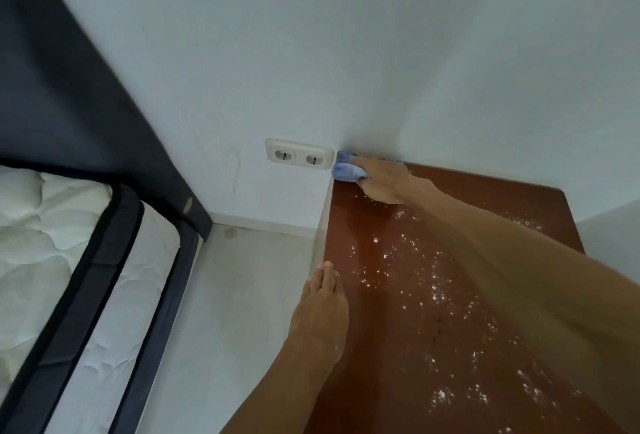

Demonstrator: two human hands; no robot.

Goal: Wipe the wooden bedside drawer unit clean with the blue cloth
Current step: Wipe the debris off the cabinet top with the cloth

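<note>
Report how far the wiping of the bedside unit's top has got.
Early stage. Done: little that shows; only the far strip of the reddish-brown wooden top looks mostly free of specks. In hand: the right hand presses the crumpled blue cloth into the back left corner by the white double wall socket, while the left hand rests flat at the left edge. Left: the white powdery specks scattered across the middle and near part.

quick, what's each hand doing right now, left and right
Left hand: open, flat, fingers together, at the left edge of the drawer unit top, holding nothing.
Right hand: closed on the blue cloth at the far corner.
</note>
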